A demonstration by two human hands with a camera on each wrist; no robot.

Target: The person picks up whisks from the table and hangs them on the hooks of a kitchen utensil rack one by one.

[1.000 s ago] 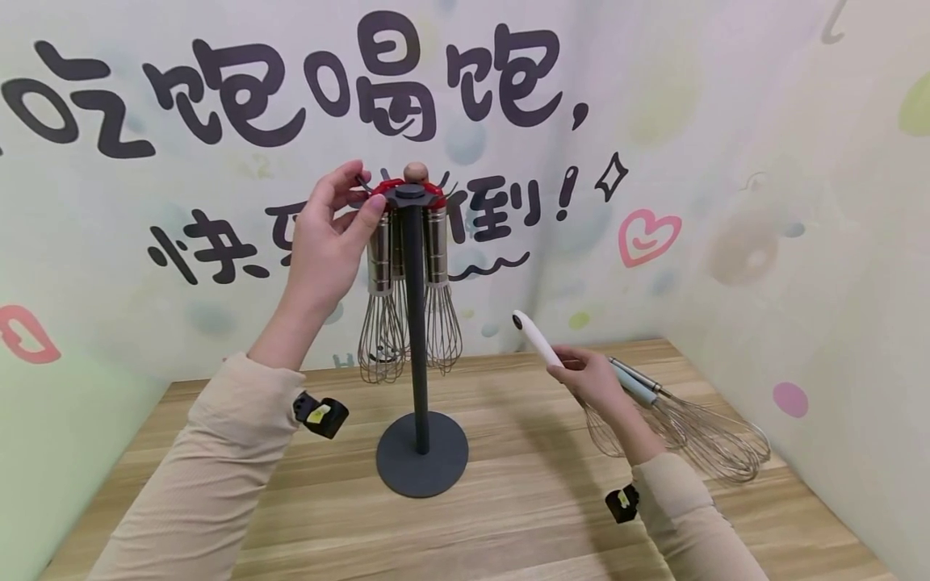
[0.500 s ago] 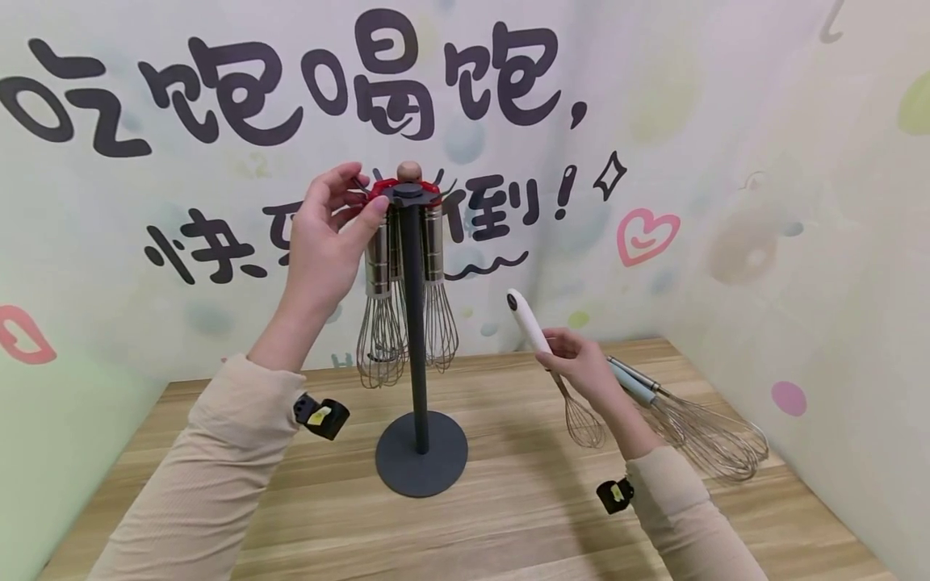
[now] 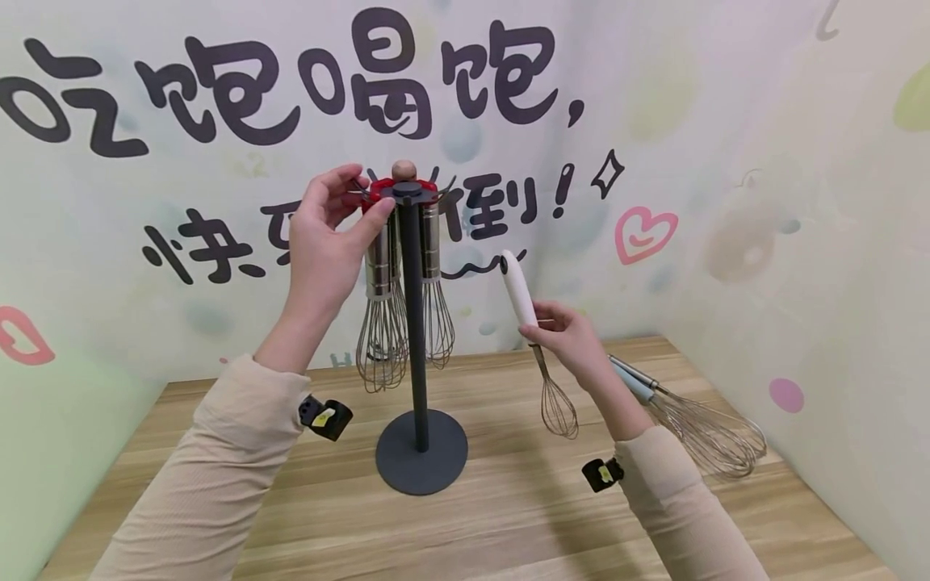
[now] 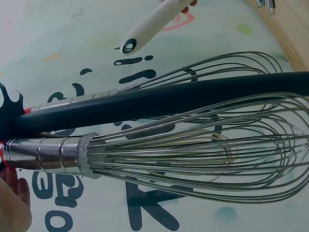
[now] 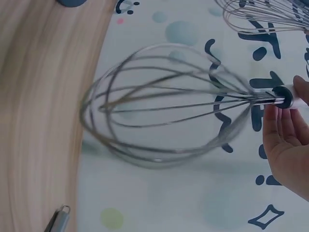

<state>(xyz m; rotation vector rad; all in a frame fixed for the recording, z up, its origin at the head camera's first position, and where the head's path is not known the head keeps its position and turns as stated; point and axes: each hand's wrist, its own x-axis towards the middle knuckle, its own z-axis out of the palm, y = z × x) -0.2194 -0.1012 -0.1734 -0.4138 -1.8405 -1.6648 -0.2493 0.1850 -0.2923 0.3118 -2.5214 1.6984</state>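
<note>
A dark grey whisk stand (image 3: 415,339) stands upright on the table, several steel-handled whisks (image 3: 379,262) with red tops hanging from it. At its top, my left hand (image 3: 324,242) holds the rim between thumb and fingers; some fingertips are hidden behind the hooks. To the right of the stand, my right hand (image 3: 574,343) grips a white-handled whisk (image 3: 519,292) low on the handle, off the table. The whisk leans, handle up and wire end down. In the right wrist view fingers and thumb close round the handle (image 5: 287,96) just behind the wires.
Loose whisks, one with a light blue handle (image 3: 630,381), lie at the right of the wooden table (image 3: 312,500). A printed wall (image 3: 726,161) rises behind and to the right. The stand's round base (image 3: 421,468) sits mid-table. A wooden ball (image 3: 404,170) shows at the stand's top.
My right hand has lifted the white-handled whisk up and to the left, nearer the stand, and the whisk is more upright. My left hand stays at the stand's top, where the hanging whisks have shifted slightly.
</note>
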